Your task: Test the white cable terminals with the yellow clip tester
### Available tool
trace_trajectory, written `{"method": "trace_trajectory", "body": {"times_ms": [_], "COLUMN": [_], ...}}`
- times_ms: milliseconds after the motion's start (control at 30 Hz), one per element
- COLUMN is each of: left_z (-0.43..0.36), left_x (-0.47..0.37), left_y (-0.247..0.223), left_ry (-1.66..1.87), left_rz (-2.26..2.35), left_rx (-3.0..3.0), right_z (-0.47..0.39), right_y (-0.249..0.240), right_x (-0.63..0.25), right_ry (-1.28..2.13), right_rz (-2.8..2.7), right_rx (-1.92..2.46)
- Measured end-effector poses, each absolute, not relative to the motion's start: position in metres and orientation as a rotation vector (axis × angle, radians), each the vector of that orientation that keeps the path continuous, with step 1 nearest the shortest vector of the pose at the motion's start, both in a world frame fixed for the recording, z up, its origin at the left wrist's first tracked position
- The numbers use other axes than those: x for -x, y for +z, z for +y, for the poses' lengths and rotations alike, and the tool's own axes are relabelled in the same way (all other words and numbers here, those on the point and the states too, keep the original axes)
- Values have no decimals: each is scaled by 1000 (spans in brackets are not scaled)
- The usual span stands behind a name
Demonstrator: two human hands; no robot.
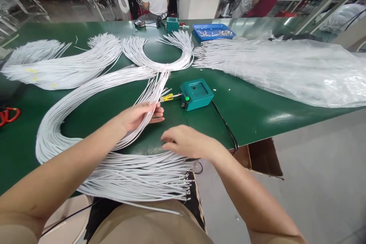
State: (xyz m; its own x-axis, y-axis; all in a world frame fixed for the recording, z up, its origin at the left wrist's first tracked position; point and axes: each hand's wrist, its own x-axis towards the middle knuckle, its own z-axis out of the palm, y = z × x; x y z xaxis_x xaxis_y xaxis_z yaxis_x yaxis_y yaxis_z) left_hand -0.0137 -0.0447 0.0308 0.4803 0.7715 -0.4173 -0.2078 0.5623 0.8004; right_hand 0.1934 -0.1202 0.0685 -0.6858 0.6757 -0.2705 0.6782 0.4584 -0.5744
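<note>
My left hand (141,116) grips a bundle of thin white cables (154,91), thumb on top and the other fingers stretched out beneath. The cable ends fan out upward beyond it. Right of these ends stands a small teal machine (197,93) with a green button and a yellow-sleeved tip pointing at the cables. My right hand (184,141) hovers in front of the machine, fingers bent, thumb and forefinger apart, with nothing visible between them. Just below it, more white cables (143,175) with metal ends hang over the table edge across my lap.
On the green table (251,122) lie further white cable bundles (65,63) and a plastic-wrapped bundle (286,68). A blue tray (214,31) holds small metal parts. Red-handled scissors (10,115) are at left. An open cardboard box (265,156) stands below. Two people work beyond.
</note>
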Motion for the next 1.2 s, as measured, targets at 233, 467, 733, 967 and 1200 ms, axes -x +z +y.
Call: {"method": "trace_trajectory", "body": {"times_ms": [233,467,733,967,1200], "left_z": [-26,-15,1,3,-3], "left_x": [13,7,8,5,2], "left_y": [-6,16,35,18,16], "left_ry": [1015,1101,1045,1070,1091], "left_rz": [951,1124,1161,1135,1305], "left_rx": [-512,-781,-960,-1011,-1207], "right_z": [-60,2,37,22,21], "right_y": [54,40,37,22,21], "right_x": [-220,-182,-156,-151,-151], "right_ry": [-1393,-2232,-2619,-2737,-2809], "right_rz": [2610,2461,2534,2344,2158], "right_rx": [-1672,-2013,-1965,-1832,-2112]}}
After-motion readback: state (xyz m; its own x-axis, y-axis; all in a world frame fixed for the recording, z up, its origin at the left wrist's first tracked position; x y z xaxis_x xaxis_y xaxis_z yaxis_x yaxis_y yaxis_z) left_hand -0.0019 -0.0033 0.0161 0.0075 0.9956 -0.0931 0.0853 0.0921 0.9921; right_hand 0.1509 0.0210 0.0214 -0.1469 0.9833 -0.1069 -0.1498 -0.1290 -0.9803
